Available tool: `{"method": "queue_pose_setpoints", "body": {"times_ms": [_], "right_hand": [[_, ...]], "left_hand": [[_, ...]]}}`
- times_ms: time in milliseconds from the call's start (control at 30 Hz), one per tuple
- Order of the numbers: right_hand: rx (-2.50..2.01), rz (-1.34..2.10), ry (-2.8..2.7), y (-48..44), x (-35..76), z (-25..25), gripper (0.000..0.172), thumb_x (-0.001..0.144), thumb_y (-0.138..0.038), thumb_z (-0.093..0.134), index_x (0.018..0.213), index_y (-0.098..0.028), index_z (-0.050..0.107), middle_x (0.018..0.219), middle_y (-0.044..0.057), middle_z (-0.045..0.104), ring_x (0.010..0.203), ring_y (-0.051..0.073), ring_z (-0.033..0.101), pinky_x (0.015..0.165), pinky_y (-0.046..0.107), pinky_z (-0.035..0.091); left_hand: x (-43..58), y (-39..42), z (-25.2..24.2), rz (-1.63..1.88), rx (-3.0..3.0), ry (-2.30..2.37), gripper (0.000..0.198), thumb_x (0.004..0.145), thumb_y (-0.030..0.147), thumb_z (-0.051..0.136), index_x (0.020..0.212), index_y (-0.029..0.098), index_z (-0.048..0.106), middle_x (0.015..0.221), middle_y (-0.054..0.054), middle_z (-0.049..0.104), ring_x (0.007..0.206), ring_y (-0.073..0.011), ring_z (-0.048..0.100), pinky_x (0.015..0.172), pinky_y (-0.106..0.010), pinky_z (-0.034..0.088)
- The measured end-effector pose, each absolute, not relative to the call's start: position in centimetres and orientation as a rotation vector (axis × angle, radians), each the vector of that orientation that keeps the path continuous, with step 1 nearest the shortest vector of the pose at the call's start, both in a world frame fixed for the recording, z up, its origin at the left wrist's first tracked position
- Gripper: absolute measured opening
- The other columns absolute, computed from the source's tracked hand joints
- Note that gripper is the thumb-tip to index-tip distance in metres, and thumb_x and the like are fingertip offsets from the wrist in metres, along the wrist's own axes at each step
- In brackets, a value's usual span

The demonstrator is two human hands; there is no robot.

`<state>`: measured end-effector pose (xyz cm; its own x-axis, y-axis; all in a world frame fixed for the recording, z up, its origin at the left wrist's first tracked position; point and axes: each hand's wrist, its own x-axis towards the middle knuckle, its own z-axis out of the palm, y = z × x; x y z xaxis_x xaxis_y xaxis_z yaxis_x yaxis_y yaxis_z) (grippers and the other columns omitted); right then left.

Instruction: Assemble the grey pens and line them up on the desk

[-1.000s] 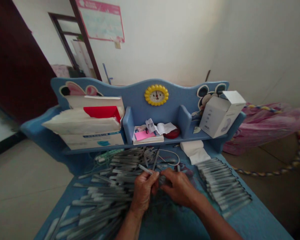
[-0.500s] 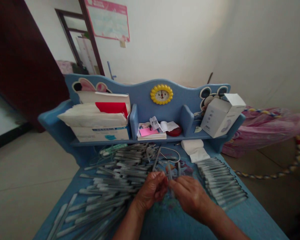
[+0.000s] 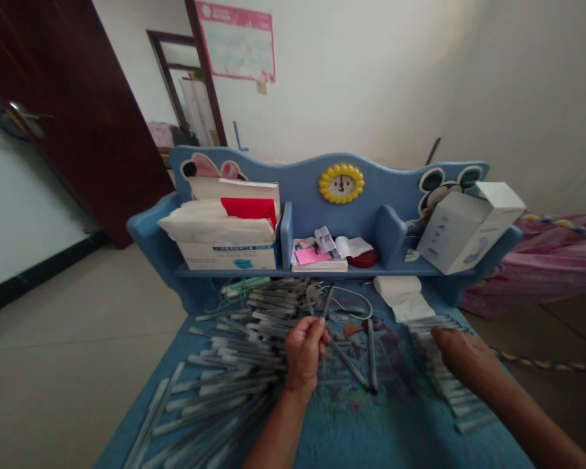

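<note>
My left hand [image 3: 305, 352] is closed around a slim pen [image 3: 328, 301], which stands up out of the fist at a slant. My right hand [image 3: 461, 352] reaches over the row of grey pens [image 3: 449, 384] at the right of the blue desk. Its fingers are pressed together and slightly blurred; whatever lies under them is hidden. Between my hands, two loose pens [image 3: 372, 358] lie on the desk, their lower ends close together. A large, untidy pile of pens [image 3: 234, 365] spreads left of my left hand.
Behind the pens stands a blue shelf [image 3: 293, 163] with a yellow clock [image 3: 341, 184]. It holds a mask box [image 3: 224, 255], papers [image 3: 320, 264] and a white carton [image 3: 461, 231]. A paper roll [image 3: 398, 286] and a white cord [image 3: 361, 296] lie below it.
My right hand has moved from beside my left hand to the pen row at the right. A slanted pen now shows in my left hand. The camera view has shifted left.
</note>
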<state>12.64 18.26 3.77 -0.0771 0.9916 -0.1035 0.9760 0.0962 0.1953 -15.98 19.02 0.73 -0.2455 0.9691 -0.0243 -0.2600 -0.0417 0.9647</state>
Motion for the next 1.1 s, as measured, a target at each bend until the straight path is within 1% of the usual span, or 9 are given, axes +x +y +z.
{"method": "queue_pose_setpoints", "body": {"times_ms": [100, 167, 267, 333, 433, 500, 700, 967, 1100], "right_hand": [[1.964, 0.078, 2.131, 18.5, 12.8, 3.5, 0.034, 0.077, 0.000, 0.036, 0.092, -0.015, 0.063, 0.082, 0.014, 0.069, 0.078, 0.026, 0.067, 0.059, 0.029, 0.042], [1.985, 0.072, 2.102, 18.6, 12.7, 3.6, 0.037, 0.076, 0.001, 0.037, 0.095, -0.016, 0.063, 0.083, 0.014, 0.070, 0.077, 0.025, 0.067, 0.058, 0.028, 0.042], [2.017, 0.066, 2.086, 18.6, 12.1, 3.8, 0.037, 0.072, 0.002, 0.040, 0.096, -0.017, 0.063, 0.080, 0.013, 0.070, 0.074, 0.024, 0.067, 0.056, 0.026, 0.040], [2.021, 0.044, 2.128, 18.5, 11.0, 4.0, 0.035, 0.074, 0.000, 0.040, 0.095, -0.018, 0.063, 0.082, 0.012, 0.070, 0.073, 0.023, 0.067, 0.055, 0.026, 0.038], [1.987, -0.048, 2.252, 18.5, 8.4, 4.2, 0.028, 0.080, -0.008, 0.039, 0.091, -0.019, 0.063, 0.081, 0.010, 0.070, 0.073, 0.022, 0.067, 0.054, 0.025, 0.036], [1.955, -0.126, 2.353, 18.7, 6.3, 4.5, 0.024, 0.084, -0.017, 0.040, 0.090, -0.020, 0.063, 0.077, 0.009, 0.070, 0.074, 0.022, 0.066, 0.055, 0.025, 0.036], [1.883, -0.318, 2.514, 21.1, 0.4, 4.8, 0.020, 0.084, -0.026, 0.045, 0.086, -0.023, 0.065, 0.080, 0.008, 0.071, 0.079, 0.021, 0.066, 0.061, 0.025, 0.038], [1.847, -0.309, 2.564, 26.2, -5.4, 4.1, 0.025, 0.087, -0.028, 0.043, 0.095, -0.021, 0.065, 0.091, 0.010, 0.070, 0.089, 0.021, 0.064, 0.070, 0.025, 0.043], [1.847, -0.258, 2.544, 28.2, -7.4, 3.4, 0.027, 0.087, -0.027, 0.042, 0.096, -0.015, 0.065, 0.093, 0.016, 0.069, 0.090, 0.024, 0.064, 0.073, 0.029, 0.045]], "left_hand": [[-16.5, 19.4, 0.5, 1.626, 0.883, 1.318, 0.024, 0.073, 0.039, 0.060, 0.070, 0.015, 0.057, 0.050, 0.005, 0.055, 0.035, -0.0051, 0.040, 0.036, -0.016, 0.030], [-16.9, 19.7, 0.5, 1.664, 0.882, 1.367, 0.023, 0.074, 0.038, 0.059, 0.072, 0.015, 0.057, 0.052, 0.005, 0.055, 0.037, -0.0055, 0.042, 0.038, -0.016, 0.033], [-17.3, 19.9, 0.4, 1.689, 0.886, 1.413, 0.021, 0.075, 0.037, 0.057, 0.074, 0.015, 0.057, 0.054, 0.004, 0.056, 0.038, -0.0059, 0.043, 0.039, -0.016, 0.034], [-17.4, 20.1, 0.2, 1.701, 0.873, 1.425, 0.021, 0.075, 0.036, 0.057, 0.076, 0.015, 0.057, 0.054, 0.004, 0.056, 0.038, -0.0063, 0.043, 0.038, -0.017, 0.035], [-17.4, 20.1, 0.1, 1.720, 0.852, 1.411, 0.020, 0.075, 0.035, 0.057, 0.079, 0.015, 0.056, 0.055, 0.004, 0.057, 0.039, -0.0069, 0.045, 0.039, -0.017, 0.036], [-17.3, 20.2, 0.1, 1.735, 0.843, 1.404, 0.019, 0.074, 0.034, 0.057, 0.081, 0.016, 0.055, 0.058, 0.003, 0.059, 0.040, -0.0071, 0.045, 0.039, -0.017, 0.037], [-17.5, 20.2, 0.1, 1.762, 0.797, 1.440, 0.021, 0.073, 0.032, 0.058, 0.086, 0.015, 0.055, 0.065, 0.000, 0.062, 0.043, -0.0079, 0.049, 0.041, -0.018, 0.041], [-17.5, 20.3, -0.3, 1.766, 0.776, 1.443, 0.025, 0.073, 0.032, 0.058, 0.090, 0.014, 0.055, 0.071, -0.003, 0.064, 0.048, -0.0100, 0.055, 0.044, -0.020, 0.044], [-17.5, 20.3, -0.6, 1.769, 0.775, 1.436, 0.025, 0.074, 0.032, 0.058, 0.091, 0.014, 0.054, 0.072, -0.003, 0.064, 0.049, -0.0101, 0.055, 0.044, -0.020, 0.044]]}}
